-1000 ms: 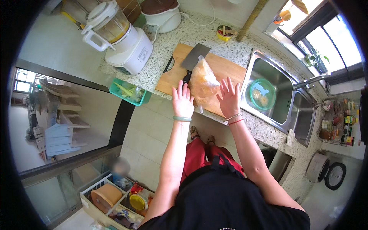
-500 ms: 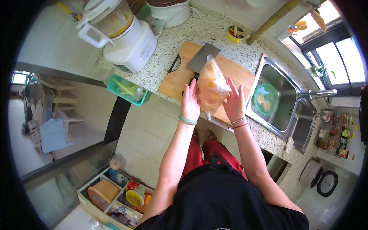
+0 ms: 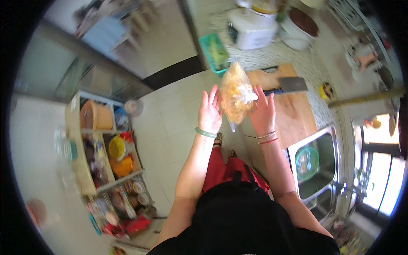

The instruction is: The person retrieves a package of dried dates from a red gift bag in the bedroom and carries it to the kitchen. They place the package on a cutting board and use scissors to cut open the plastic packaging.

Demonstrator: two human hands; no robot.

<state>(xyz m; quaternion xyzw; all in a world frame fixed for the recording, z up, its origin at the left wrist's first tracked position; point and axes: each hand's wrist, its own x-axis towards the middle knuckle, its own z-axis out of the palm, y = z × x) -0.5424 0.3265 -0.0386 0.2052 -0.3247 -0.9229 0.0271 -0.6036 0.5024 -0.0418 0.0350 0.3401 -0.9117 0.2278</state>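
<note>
Plastic bag [image 3: 236, 93], upper centre of frame: left hand [image 3: 210, 112] and right hand [image 3: 264, 114] are holding its sides, fingers loosely extended.

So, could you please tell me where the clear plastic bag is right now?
In the head view, the clear plastic bag is above and slightly right of centre, between the left hand and right hand, with the wooden cutting board to its right.

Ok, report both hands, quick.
Left hand: open, supporting the filled plastic bag from its left.
Right hand: open, supporting the bag from its right.
</note>
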